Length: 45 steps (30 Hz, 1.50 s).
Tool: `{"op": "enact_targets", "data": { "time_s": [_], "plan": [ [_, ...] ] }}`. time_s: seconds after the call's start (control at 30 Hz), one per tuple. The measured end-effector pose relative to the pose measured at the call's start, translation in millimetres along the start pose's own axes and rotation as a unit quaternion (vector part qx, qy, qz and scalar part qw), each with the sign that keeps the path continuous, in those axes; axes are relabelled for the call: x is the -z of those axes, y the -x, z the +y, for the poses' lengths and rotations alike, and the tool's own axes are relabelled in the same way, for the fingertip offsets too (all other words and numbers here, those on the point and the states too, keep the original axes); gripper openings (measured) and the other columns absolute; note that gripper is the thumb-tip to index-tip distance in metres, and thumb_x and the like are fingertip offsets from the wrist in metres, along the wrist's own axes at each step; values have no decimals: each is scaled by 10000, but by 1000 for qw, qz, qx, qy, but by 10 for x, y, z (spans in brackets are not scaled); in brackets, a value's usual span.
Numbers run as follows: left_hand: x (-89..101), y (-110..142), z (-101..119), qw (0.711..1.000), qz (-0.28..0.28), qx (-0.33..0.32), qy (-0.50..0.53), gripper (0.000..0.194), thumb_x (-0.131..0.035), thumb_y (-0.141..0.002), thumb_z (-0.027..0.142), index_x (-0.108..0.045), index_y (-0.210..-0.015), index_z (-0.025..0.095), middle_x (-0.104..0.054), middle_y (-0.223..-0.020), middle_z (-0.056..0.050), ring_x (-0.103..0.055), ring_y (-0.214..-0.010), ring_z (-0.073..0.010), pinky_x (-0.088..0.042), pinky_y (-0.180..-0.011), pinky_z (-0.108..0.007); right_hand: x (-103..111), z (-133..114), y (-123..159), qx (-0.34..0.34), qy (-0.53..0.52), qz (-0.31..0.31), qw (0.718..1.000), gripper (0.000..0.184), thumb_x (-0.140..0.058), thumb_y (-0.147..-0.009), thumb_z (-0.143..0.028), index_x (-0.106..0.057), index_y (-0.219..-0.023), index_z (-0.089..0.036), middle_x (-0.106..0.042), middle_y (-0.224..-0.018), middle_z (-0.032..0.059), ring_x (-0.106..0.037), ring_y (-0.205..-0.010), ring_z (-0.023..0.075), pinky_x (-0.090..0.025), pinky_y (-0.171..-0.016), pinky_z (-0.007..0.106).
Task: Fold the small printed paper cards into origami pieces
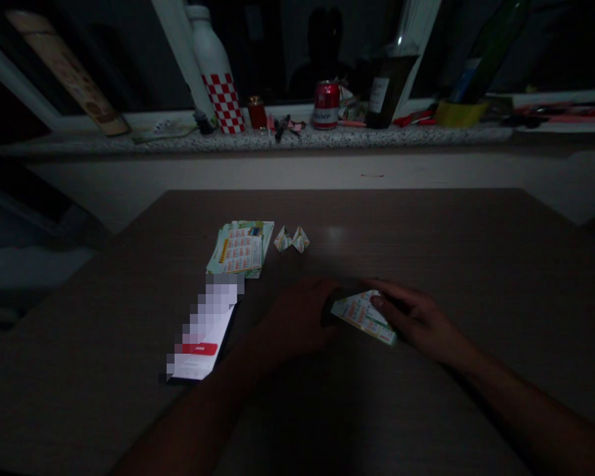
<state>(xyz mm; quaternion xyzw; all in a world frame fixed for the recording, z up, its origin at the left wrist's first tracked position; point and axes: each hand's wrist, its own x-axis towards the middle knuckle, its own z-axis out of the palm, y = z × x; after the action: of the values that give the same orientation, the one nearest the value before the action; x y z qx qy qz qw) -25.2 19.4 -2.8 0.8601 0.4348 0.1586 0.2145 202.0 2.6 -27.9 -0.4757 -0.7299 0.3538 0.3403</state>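
Observation:
Over the table, a printed paper card (361,316) is folded into a triangle with its long edge towards me. My right hand (419,320) is closed on its right side, thumb on top and fingers behind. At the triangle's left corner my left hand (300,314) is curled, with the tip between thumb and fingers; deep shadow hides the exact grip. Farther back sits a small folded paper piece (291,239) with two pointed halves. Left of it lies a stack of printed paper cards (240,248).
A phone (203,330) with a lit, partly blurred screen lies left of my left hand. On the windowsill (258,140) stand a red-checked white bottle (221,76), a red can (326,106), a small jar (256,112) and a green bottle (486,56). The brown table (451,231) meets the wall below.

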Motion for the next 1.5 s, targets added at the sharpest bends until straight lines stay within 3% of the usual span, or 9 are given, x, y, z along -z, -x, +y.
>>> {"op": "enact_targets", "data": {
  "time_s": [0.13,0.23,0.33,0.6,1.0,1.3,1.5],
  "plan": [
    [25,16,22,998,-30,-8,-49,570,-707,-707,333,-485,-1215,201,-565,-1190,-79,-534,-1075,-262,-440,-912,-396,48,40,-60,74,131,-24,988,370,-449,-937,-276,-532,-1296,-236,-671,-1089,87,-599,-1031,236,-450,-912,436],
    [37,21,43,997,-39,5,-63,538,-697,-722,365,-503,-1192,192,-584,-1142,-76,-551,-1029,-263,-452,-878,-391,129,55,-72,96,167,-12,981,388,-417,-947,-248,-498,-1326,-244,-625,-1195,95,-545,-1135,247,-410,-968,470],
    [43,15,47,997,-34,5,-65,536,-704,-718,380,-516,-1182,188,-586,-1130,-79,-554,-1014,-263,-455,-870,-397,230,42,-58,96,169,-5,981,383,-464,-927,-261,-517,-1306,-243,-605,-1239,99,-545,-1147,252,-436,-959,462],
    [-17,-10,30,998,-42,-34,-39,442,-697,-736,304,-553,-1133,171,-586,-1107,-72,-545,-1026,-238,-452,-878,-361,271,22,-8,130,144,-100,976,422,-721,-746,-245,-623,-1156,-237,-656,-1138,77,-622,-1026,229,-509,-890,378],
    [-55,-28,-20,997,-55,-47,-11,331,-667,-777,266,-584,-1089,192,-599,-1091,-54,-552,-1023,-207,-452,-877,-324,199,13,3,141,134,-110,975,350,-658,-804,-181,-628,-1147,-243,-686,-1067,66,-621,-1006,216,-504,-877,375],
    [0,-56,36,988,-88,-84,-91,199,-572,-853,317,-646,-970,175,-637,-975,-55,-578,-931,-205,-449,-819,-311,174,-32,-10,158,139,-120,970,339,-624,-795,-117,-636,-1111,-236,-676,-1046,72,-619,-995,225,-500,-875,376],
    [13,-49,106,980,-83,-96,-157,257,-434,-919,272,-654,-854,156,-646,-854,-59,-580,-807,-192,-444,-732,-310,160,-48,-1,156,157,-118,968,374,-558,-818,-86,-624,-1149,-247,-674,-1042,68,-625,-976,211,-509,-857,367]
  ]
}}
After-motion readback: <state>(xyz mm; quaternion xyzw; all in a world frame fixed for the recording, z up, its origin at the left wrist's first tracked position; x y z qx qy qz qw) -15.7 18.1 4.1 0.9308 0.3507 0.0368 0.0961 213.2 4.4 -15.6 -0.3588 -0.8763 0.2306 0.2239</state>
